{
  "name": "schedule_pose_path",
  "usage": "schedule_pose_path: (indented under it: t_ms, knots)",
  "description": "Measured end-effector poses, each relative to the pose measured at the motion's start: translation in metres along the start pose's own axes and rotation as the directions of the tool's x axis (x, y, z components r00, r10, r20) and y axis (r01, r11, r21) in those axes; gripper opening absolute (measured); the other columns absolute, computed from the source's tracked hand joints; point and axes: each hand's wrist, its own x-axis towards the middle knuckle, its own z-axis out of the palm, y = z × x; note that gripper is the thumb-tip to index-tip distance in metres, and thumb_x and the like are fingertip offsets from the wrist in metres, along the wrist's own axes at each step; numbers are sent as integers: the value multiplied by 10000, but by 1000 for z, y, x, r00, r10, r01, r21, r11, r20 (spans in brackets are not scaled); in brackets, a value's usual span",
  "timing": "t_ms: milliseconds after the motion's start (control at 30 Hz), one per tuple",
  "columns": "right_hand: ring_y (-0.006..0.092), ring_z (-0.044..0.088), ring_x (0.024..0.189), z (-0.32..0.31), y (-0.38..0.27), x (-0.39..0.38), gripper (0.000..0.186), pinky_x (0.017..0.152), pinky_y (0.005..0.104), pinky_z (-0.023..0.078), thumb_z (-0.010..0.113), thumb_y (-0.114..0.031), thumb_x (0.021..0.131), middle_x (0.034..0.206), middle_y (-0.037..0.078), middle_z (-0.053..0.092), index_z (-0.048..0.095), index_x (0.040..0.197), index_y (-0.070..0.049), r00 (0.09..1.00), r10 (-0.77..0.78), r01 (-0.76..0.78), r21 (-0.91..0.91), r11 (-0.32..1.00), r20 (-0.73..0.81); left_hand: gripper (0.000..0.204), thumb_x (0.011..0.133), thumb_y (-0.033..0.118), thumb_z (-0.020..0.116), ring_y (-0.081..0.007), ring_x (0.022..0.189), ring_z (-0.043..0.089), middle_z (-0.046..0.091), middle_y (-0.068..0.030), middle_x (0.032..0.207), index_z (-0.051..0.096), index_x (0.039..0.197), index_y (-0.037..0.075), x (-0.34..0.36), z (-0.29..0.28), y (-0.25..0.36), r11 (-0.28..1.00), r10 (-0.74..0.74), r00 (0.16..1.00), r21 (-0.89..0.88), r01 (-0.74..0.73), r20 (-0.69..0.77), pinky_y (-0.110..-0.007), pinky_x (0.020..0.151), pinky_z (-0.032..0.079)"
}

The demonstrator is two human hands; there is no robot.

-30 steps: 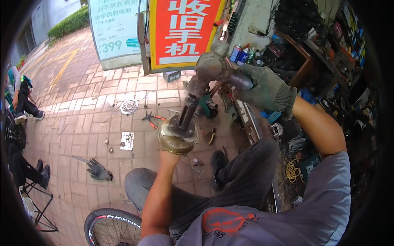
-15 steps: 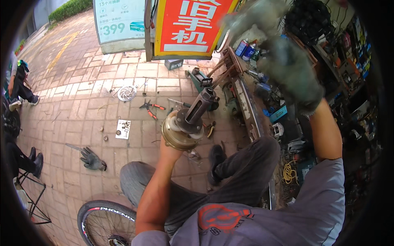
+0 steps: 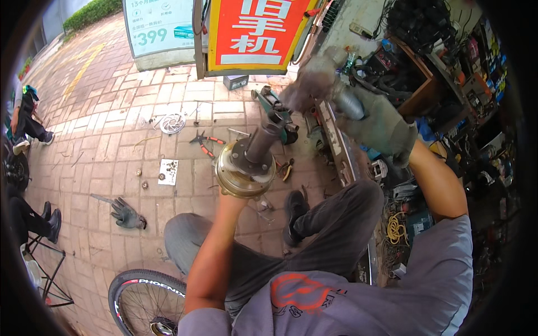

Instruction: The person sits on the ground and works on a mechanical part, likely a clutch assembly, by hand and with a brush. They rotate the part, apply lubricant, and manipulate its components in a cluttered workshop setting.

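Observation:
My bare left hand [image 3: 231,203] grips a round brass-coloured metal hub [image 3: 238,187] from below, its fingers mostly hidden by the hub. A dark steel tube with a flanged base [image 3: 262,144] stands up from the hub, tilted to the right. In a grey work glove, my right hand [image 3: 378,126] is closed around the metallic handle of a hammer [image 3: 308,84]. The hammer's head is smeared by motion, just above and right of the tube's top. I cannot tell whether the two touch.
On the paving lie red-handled pliers [image 3: 206,144], a brake disc [image 3: 173,124], a white card with small parts [image 3: 168,172] and a grey glove [image 3: 128,215]. A green floor jack [image 3: 270,101] stands ahead. Left of me is a bicycle wheel [image 3: 117,297]; cluttered tools fill the right side.
My right hand has swung the hammer down and left, toward the tube's top. The hub in my left hand has shifted slightly left, and the tube leans a little differently.

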Motion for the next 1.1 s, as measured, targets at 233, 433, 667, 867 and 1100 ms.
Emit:
schedule_pose_path:
  t_ms: [233, 433, 667, 867, 1100]
  knots:
    - [77, 554, 595, -24, -12, 0, 365, 524, 247, 462, 710, -170, 800, 748, 44, 608, 536, 1076, -6, 999, -35, 39, 176, 984, -25, 589, 722, 177, 777, -186, 1006, 588, 585, -95, 1137, 469, 1204, 39, -4, 0, -3, 963, -167, 984, -205, 176, 61, -338, 875, 483]
    - [166, 598, 655, -26, -26, 3, 340, 613, 324, 490, 700, -179, 770, 761, 93, 627, 576, 1042, -18, 990, -139, 141, -107, 984, 24, 532, 797, 147, 698, -207, 1107, 547, 575, -97, 1196, 474, 1269, 48, -6, -5, -6, 940, -221, 964, -229, 252, 149, -360, 971, 424]
    - [65, 546, 689, -94, -36, 8, 457, 543, 198, 438, 638, -255, 854, 792, 2, 547, 542, 1214, 10, 836, -121, 399, 441, 804, -536, 616, 736, 161, 757, -209, 1103, 554, 559, -109, 1215, 464, 1263, 35, -18, -8, -26, 993, -103, 991, -57, 108, 89, -353, 950, 442]
    - [275, 634, 810, -17, -44, 10, 270, 723, 341, 497, 636, -182, 779, 861, 126, 612, 569, 972, -5, 975, -183, 214, -292, 932, 129, 536, 773, 191, 716, -222, 1095, 552, 575, -99, 1191, 497, 1242, 52, -15, -12, -24, 980, -193, 962, 86, 180, 191, -361, 963, 429]
    - [157, 593, 712, -22, -24, 8, 442, 665, 312, 509, 682, -240, 786, 850, 124, 635, 545, 1102, 38, 975, -113, 142, 145, 979, -191, 557, 705, 185, 771, -221, 1030, 589, 605, -101, 1130, 537, 1192, 54, -3, 0, -7, 989, 63, 985, 120, -82, 159, -340, 906, 466]
